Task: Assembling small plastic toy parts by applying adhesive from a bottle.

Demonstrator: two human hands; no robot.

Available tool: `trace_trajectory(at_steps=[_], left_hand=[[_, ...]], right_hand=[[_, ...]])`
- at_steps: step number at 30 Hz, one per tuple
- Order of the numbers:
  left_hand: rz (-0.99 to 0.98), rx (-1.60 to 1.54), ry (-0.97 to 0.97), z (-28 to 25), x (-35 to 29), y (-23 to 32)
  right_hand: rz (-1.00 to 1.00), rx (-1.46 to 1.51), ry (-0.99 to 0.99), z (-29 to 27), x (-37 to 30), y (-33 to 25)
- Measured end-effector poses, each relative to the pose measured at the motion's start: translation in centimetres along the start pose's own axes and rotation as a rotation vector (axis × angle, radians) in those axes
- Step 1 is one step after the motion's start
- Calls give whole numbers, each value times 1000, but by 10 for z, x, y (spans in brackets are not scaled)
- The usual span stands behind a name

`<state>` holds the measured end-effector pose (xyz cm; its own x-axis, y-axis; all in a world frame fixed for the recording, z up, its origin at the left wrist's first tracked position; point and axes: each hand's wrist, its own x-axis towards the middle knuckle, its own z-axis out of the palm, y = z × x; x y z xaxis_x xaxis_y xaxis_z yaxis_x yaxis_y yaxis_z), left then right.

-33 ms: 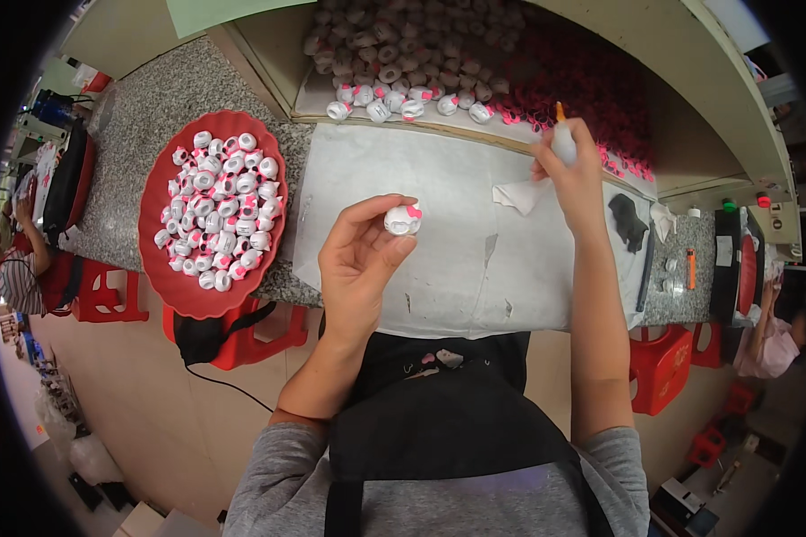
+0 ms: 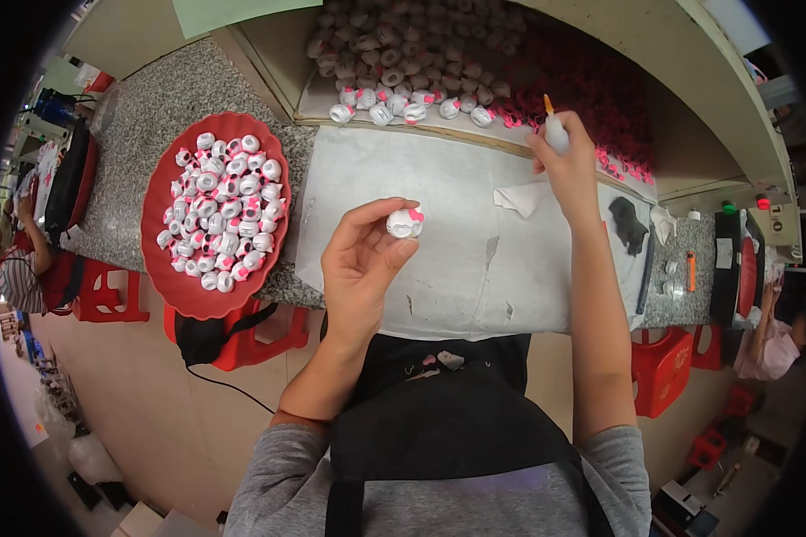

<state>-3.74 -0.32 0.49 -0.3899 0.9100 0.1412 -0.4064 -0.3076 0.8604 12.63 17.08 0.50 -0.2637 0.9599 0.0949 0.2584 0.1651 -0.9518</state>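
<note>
Between thumb and fingertips, my left hand (image 2: 360, 268) pinches a small white toy head (image 2: 405, 224) with a pink bow on it. It is held above the white sheet on the bench. My right hand (image 2: 571, 161) is closed around a small white squeeze bottle (image 2: 557, 136) whose orange tip points up and away from me, near the shelf's front edge. To my left, a red scalloped tray (image 2: 157, 259) is heaped with more white and pink heads (image 2: 229, 209).
A shelf box ahead holds a pile of white heads (image 2: 412, 54) and a heap of small pink pieces (image 2: 591, 89). White paper (image 2: 521, 199), a dark cloth (image 2: 628, 225) and an orange stick (image 2: 691, 271) lie on the right. Red stools (image 2: 661, 371) stand below; other people sit at both sides.
My right hand has shifted slightly left with the bottle. The toy head stays pinched in my left hand, almost unmoved.
</note>
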Motion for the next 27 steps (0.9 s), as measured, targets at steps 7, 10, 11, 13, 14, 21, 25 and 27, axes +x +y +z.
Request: trace_trajectory(at_steps=[7,10,11,13,14,21,25,27], left_hand=[[-20,-7,37,-11,1,1],[-21,34,37,-13,3,-1],[-28,29,35,-11,3,0],[-25,25,30,-11,3,0],[-33,6,29,-11,2,-1],[-89,-38,20,1,0,-6],[-193,-146,-146,16,-5,-18],[-168,-82,-189,23,-7,-22]], right_hand=[[-84,-735,97,15,33,5],[-149,-813,122,20,34,6],[-105,-844,93,21,34,5],[-70,-874,69,20,37,5],[-138,-815,91,17,35,8],[41,198,16,10,-15,-31],[226,377,-175,9,-69,-28],[290,449,-233,17,-86,-24]])
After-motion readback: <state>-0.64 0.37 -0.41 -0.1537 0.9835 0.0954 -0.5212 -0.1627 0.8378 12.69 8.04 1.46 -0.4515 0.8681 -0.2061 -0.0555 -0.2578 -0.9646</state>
